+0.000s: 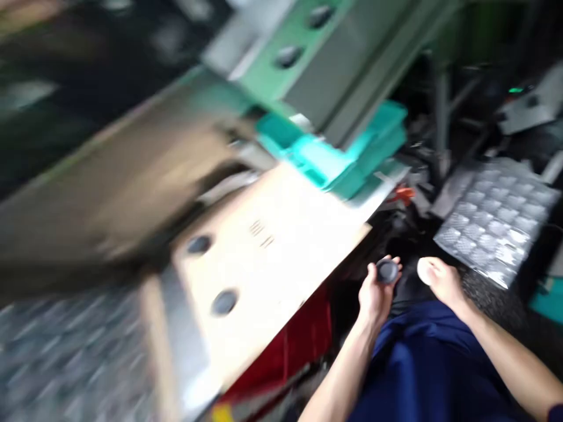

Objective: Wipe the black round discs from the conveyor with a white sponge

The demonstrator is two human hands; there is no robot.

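Observation:
My left hand (373, 298) holds a small round dark cup-like part (387, 271), its hollow side facing up between thumb and fingers. Close by on the right, my right hand (444, 284) pinches a white round piece (424, 271); blur hides its exact kind. Both hands are in front of my lap, apart from each other. To the left is a pale board (281, 240) with faint printed marks, and two dark round parts, one near its far left corner (199, 244) and one nearer me (224, 302), lie on it.
Turquoise bins (352, 170) stand at the board's far end, under a green machine body (334, 64). A clear tray with moulded pockets (501, 217) lies at the right. Below the board's edge is a red container (285, 346). Many dark parts (70, 363) fill the lower left.

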